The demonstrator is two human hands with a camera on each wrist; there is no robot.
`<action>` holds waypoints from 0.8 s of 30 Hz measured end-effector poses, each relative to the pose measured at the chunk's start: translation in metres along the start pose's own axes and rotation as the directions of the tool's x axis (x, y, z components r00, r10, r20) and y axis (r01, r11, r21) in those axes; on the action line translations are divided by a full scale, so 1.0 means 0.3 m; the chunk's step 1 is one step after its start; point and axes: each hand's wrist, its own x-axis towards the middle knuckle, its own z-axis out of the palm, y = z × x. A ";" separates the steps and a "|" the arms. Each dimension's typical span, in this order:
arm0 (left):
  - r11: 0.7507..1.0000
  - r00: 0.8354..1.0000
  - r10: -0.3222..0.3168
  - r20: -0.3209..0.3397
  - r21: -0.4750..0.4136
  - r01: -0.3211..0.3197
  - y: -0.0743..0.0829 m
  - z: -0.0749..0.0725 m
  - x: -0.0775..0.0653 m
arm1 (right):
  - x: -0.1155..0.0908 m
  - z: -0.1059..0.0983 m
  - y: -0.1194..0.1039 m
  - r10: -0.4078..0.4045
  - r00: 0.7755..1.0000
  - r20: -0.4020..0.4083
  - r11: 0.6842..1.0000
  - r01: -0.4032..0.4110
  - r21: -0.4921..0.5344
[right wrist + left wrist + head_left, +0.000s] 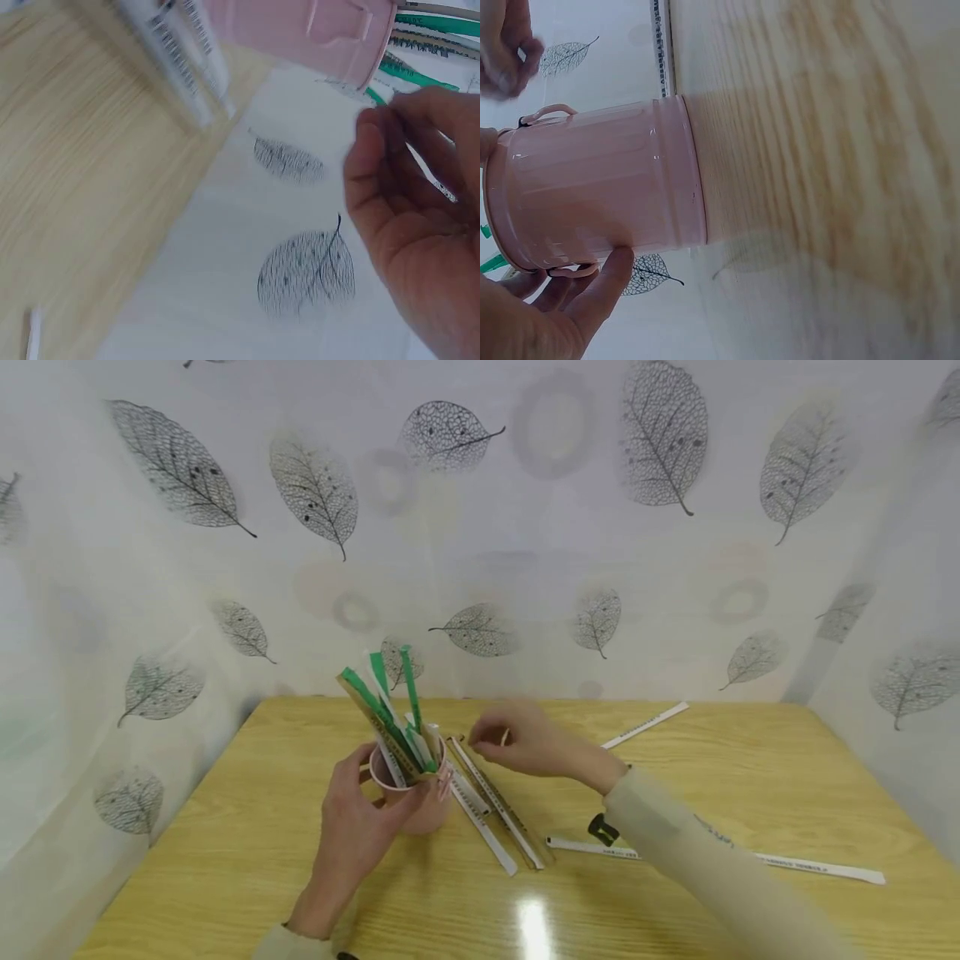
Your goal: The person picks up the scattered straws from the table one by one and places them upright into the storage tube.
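Note:
A small pink bucket (427, 814) with side handles stands upright on the table. My left hand (352, 835) grips it, thumb and fingers around its side near the rim. Several slim green, brown and white wrapped sticks (386, 722) lean out of its mouth, possibly straws in sleeves. My right hand (528, 743) hovers just right of the bucket, fingers loosely curled toward the thumb; I see nothing held. Below it lie several slim printed wrapped sticks (491, 797), side by side against the bucket's right. The right wrist view shows their blurred white ends (199, 90).
On the wooden table (247, 810), one white wrapped stick (648, 724) lies at the back right. Others (821, 867) lie at the front right, partly under the right sleeve (705, 852). A leaf-patterned curtain (480, 552) hangs behind and beside the table.

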 end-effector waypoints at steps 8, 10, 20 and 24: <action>1.000 1.000 0.021 0.000 -0.016 -0.021 -0.006 -0.004 -0.004 | -0.294 -0.148 0.059 0.219 0.922 0.319 0.957 -0.139 -0.255; 1.000 1.000 0.024 0.008 -0.016 -0.023 -0.007 -0.001 -0.006 | -0.387 -0.185 0.092 0.260 0.903 0.342 0.945 -0.165 -0.282; 1.000 1.000 0.002 0.019 -0.004 -0.002 -0.001 -0.004 -0.006 | -0.794 -0.285 0.242 0.282 0.919 0.276 0.937 -0.201 -0.287; 1.000 0.999 -0.008 0.032 -0.025 0.009 0.000 -0.007 -0.007 | -0.883 -0.293 0.270 0.286 0.923 0.259 0.931 -0.203 -0.305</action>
